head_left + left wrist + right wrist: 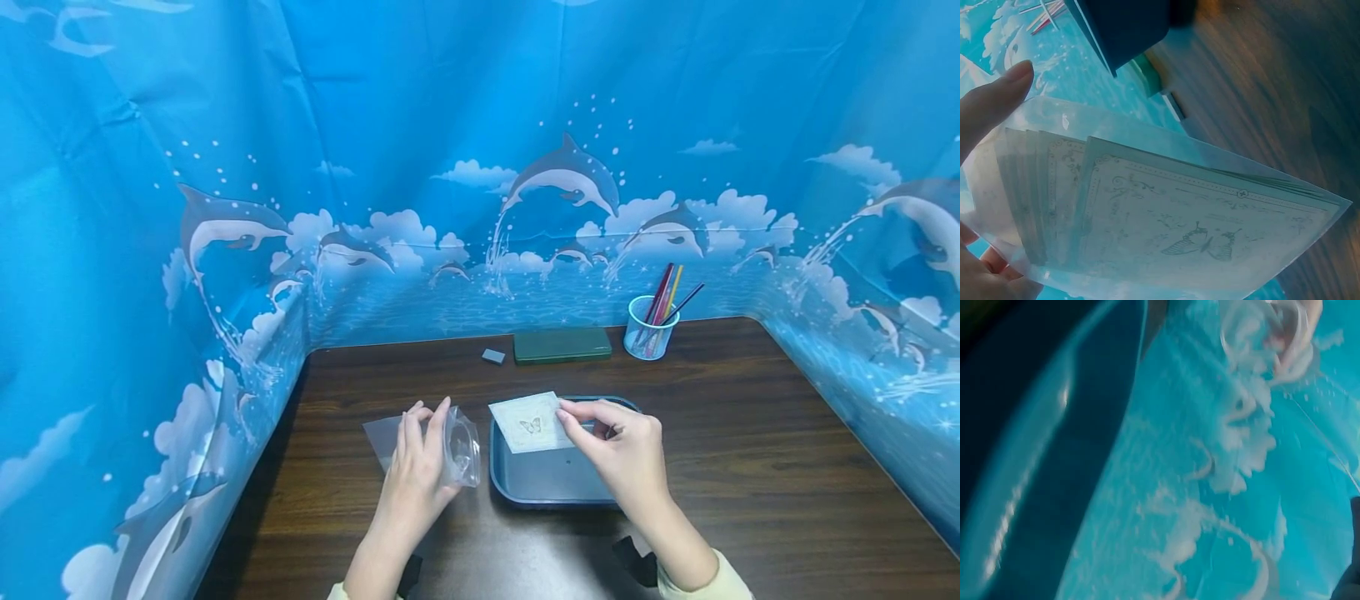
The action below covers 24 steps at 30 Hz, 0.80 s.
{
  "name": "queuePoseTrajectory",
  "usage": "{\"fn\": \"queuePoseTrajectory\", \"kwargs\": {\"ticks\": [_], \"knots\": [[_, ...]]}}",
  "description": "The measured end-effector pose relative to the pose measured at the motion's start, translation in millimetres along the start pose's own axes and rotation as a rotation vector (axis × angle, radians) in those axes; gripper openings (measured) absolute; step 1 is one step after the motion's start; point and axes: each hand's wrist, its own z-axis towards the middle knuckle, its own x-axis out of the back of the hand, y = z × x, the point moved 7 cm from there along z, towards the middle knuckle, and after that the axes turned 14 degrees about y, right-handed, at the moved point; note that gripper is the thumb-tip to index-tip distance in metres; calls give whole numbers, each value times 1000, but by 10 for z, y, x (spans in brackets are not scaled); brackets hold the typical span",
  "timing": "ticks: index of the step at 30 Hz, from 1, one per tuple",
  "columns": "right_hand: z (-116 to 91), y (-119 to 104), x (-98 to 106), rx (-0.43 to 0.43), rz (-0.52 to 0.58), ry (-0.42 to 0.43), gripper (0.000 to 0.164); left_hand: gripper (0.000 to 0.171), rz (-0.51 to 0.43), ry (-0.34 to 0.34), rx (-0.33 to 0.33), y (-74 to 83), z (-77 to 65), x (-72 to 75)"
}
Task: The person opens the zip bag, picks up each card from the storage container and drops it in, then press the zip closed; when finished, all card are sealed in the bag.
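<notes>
My left hand [415, 467] grips a clear plastic bag [461, 450] by its open end, left of the tray. In the left wrist view, thumb and fingers curl round the bag [1222, 153], and several pale cards [1141, 212] lie inside; the front one bears a butterfly and a printed border. Between thumb and forefinger, my right hand [626, 446] pinches the corner of a pale butterfly card [525, 423]. That card is tilted over a dark blue-grey tray [540, 483]. Only the tray's side [1054, 450] shows large in the right wrist view; the card is not visible there.
Behind the tray lie a green flat case [562, 346] and a small grey block [492, 356]. A light-blue mesh cup [647, 337] of pencils stands at the back right. Dolphin-printed blue curtains [420, 100] border the dark wooden table [787, 467] at the back and sides.
</notes>
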Motion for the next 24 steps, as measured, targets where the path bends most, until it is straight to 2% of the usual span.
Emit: {"fn": "queuePoseTrajectory", "kwargs": {"ticks": [7,18,24], "knots": [[-175,-57,-185,-56,120,19,8,122,-20,32,-20,40,4,10],[-345,0,-390,-160,106,-35,8,119,-25,57,-29,86,1,17],[-393,34,-473,-169,127,-32,7,118,-31,62,-33,107,-6,9]]}}
